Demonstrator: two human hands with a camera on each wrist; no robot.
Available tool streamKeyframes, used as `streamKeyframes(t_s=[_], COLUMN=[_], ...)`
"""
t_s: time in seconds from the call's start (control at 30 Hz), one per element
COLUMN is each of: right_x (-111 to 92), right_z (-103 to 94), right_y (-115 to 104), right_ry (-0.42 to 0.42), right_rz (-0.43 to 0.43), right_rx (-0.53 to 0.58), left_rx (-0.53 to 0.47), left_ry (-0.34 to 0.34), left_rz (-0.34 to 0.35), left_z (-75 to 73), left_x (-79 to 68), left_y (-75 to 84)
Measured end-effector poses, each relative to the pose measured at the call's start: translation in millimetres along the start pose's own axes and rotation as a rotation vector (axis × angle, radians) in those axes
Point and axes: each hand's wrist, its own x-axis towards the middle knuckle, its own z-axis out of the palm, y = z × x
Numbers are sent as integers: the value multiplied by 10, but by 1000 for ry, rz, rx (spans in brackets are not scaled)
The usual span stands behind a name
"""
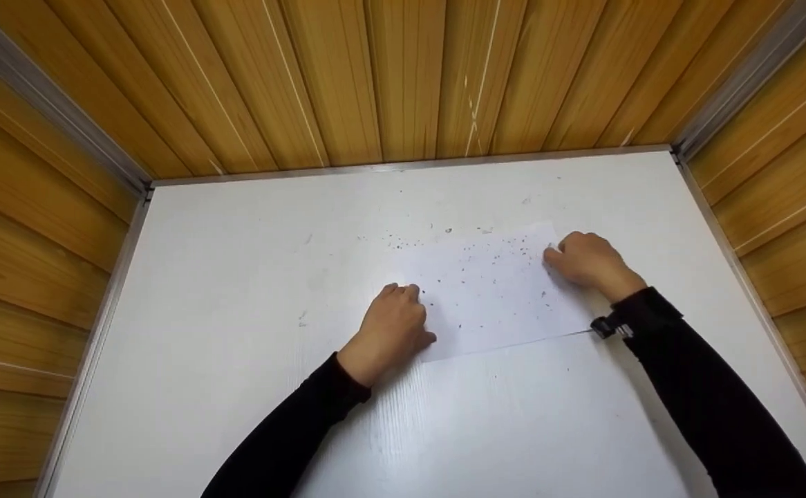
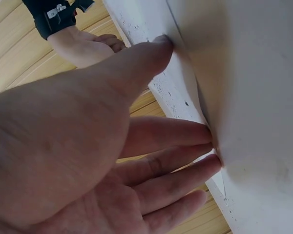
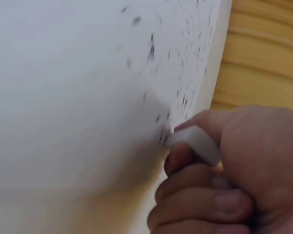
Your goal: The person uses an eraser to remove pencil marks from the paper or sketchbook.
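Note:
A white sheet of paper (image 1: pixel 493 297) lies on the white table, strewn with dark eraser crumbs. At the paper's left edge rests my left hand (image 1: pixel 395 321); in the left wrist view its thumb (image 2: pixel 158 51) is on the sheet and its long fingers (image 2: pixel 185 168) reach the edge nearly straight. My right hand (image 1: pixel 588 261) is at the sheet's upper right part. Between its thumb and curled index finger it pinches a small white eraser (image 3: pixel 200 144), whose tip meets the paper near dark crumbs (image 3: pixel 151 48).
More crumbs (image 1: pixel 397 243) lie on the table (image 1: pixel 237 277) beyond the paper's upper left. Wood-patterned walls (image 1: pixel 403 83) rise behind and on both sides of the table. A dark strap with a small black device (image 1: pixel 603 327) sits at the right wrist.

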Motion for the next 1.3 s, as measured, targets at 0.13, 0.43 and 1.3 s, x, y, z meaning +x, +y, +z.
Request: streamKeyframes(t_s=[0.13, 0.43, 1.3], right_x=[6, 235, -413], right_z=[-157, -207, -89], right_y=[270, 457, -29], right_ry=[80, 31, 113], right_rz=[22, 14, -247], right_rx=[26, -11, 163], left_rx=[-11, 98, -94], left_ry=[-31, -46, 261], left_rz=[-19, -48, -174], left_z=[15, 40, -215], left_x=[31, 92, 197], left_y=[2, 22, -373])
